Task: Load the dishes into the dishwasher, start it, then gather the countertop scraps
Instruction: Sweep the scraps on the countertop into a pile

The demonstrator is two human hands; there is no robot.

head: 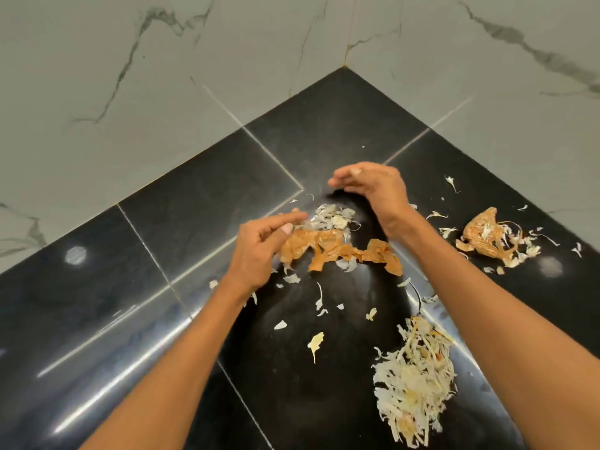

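A black tiled counter (181, 203) ran into a corner under marbled wall tiles (130, 60), and scraps lay across its middle and right side. Largest was the pale shredded heap (414, 378) near the front edge, then the brown peels (337, 250) at the centre, then a smaller brown-and-white clump (490, 238) toward the right edge, with loose white flakes (316, 342) scattered between (some hardly more than specks). The left hand (259, 248) rested at the left end of the brown peels, fingers loosely extended and gripping nothing that I could see; the right hand (373, 186) hovered cupped just behind the pile, palm down, also empty. The hands stood apart, one on each side of the central scraps. To do this well, I judged both should sweep inward with flat palms low on the counter, drawing the far flakes in first, since the thin skins would likely skid or lift. No brand, label or writing could be read.
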